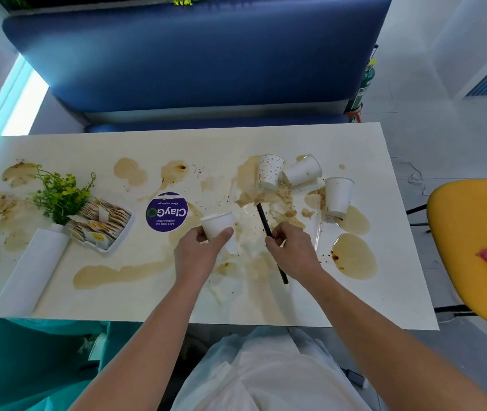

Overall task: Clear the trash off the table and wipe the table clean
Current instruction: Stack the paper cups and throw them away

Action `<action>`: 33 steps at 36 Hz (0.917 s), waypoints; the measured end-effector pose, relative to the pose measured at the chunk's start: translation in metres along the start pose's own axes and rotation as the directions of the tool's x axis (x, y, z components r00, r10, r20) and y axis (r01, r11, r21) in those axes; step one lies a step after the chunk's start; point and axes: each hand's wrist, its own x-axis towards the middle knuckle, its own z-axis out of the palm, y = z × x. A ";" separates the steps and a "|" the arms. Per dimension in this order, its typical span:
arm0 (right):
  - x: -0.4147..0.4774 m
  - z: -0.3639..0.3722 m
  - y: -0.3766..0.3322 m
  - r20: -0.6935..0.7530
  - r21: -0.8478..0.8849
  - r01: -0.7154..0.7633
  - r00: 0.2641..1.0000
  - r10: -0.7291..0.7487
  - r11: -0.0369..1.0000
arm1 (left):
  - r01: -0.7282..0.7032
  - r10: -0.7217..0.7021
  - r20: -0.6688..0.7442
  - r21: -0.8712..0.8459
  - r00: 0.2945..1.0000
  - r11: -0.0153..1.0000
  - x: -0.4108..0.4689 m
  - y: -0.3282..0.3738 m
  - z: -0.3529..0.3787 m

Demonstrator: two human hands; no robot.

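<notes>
Head view: straw [263,218] in right hand [294,250]

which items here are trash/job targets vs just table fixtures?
Job: cup in left hand; black straw in right hand; three cups; soggy napkin; spills.
Bystanders: plant, sachet tray, sticker.

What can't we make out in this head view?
- Black straw: its middle is hidden inside the right hand.
- White cup: base covered by the left hand; contents not visible.
- Purple sticker: small print too small, upside down.
- Sachet tray: partly behind the plant.
</notes>
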 end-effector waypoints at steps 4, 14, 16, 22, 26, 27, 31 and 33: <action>0.003 0.017 -0.014 0.033 -0.022 0.036 0.999 -0.035 0.999 | 0.001 -0.001 -0.043 0.006 0.999 1.000 0.007 -0.013 -0.022; 0.001 0.099 -0.078 0.174 -0.137 0.192 0.971 -0.167 0.972 | 0.112 -0.112 -0.160 -0.008 0.981 0.994 0.017 -0.071 -0.112; -0.001 0.116 -0.090 0.199 -0.146 0.213 0.963 -0.183 0.966 | 0.129 -0.130 -0.177 -0.015 0.976 0.991 0.019 -0.083 -0.129; -0.014 0.191 -0.137 0.295 -0.174 0.318 0.920 -0.258 0.932 | 0.164 -0.181 -0.252 -0.087 0.951 0.983 0.022 -0.129 -0.201; -0.028 0.245 -0.169 0.377 -0.170 0.405 0.869 -0.321 0.898 | 0.195 -0.242 -0.297 -0.178 0.924 0.964 0.020 -0.164 -0.251; -0.032 0.257 -0.176 0.394 -0.163 0.419 0.858 -0.331 0.893 | 0.199 -0.248 -0.310 -0.183 0.918 0.963 0.019 -0.172 -0.261; -0.050 0.309 -0.203 0.458 -0.140 0.477 0.808 -0.371 0.868 | 0.223 -0.293 -0.369 -0.221 0.882 0.949 0.017 -0.208 -0.301; -0.061 0.336 -0.215 0.501 -0.130 0.508 0.774 -0.386 0.851 | 0.239 -0.324 -0.393 -0.252 0.860 0.938 0.014 -0.227 -0.321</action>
